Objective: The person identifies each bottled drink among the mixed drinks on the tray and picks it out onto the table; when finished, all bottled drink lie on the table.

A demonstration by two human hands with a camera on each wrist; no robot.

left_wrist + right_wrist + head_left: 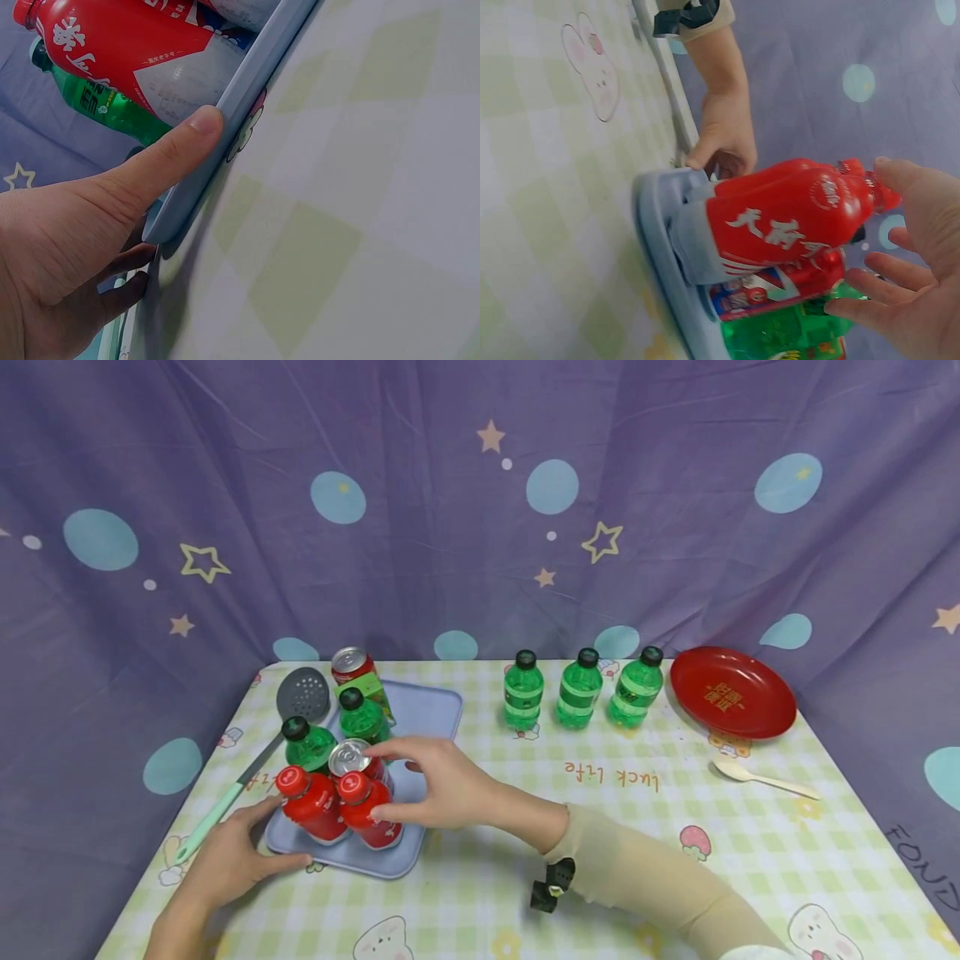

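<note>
A blue-grey tray (pixel 427 702) on the tablecloth carries two red-capped bottles (pixel 315 810) in front, a drink can (pixel 349 758) behind them, and two green bottles (pixel 307 747) with black caps. My left hand (pixel 232 860) holds the tray's near left corner, its thumb (pixel 176 154) on the rim and the other fingers round the side. Over the front of the group reaches my right hand (pixel 446 785), fingers spread. Its thumb (pixel 900 174) is at the neck of the right red bottle (pixel 772 225); its fingertips are near the can and a green bottle.
Behind the green bottles are another red can (pixel 351 662) and a green carton (pixel 372 687). A slotted turner (pixel 303 693) with a mint handle lies along the left. Three green bottles (pixel 579 693) stand at the back, with a red plate (pixel 731 693) and a wooden spoon (pixel 765 777) farther right.
</note>
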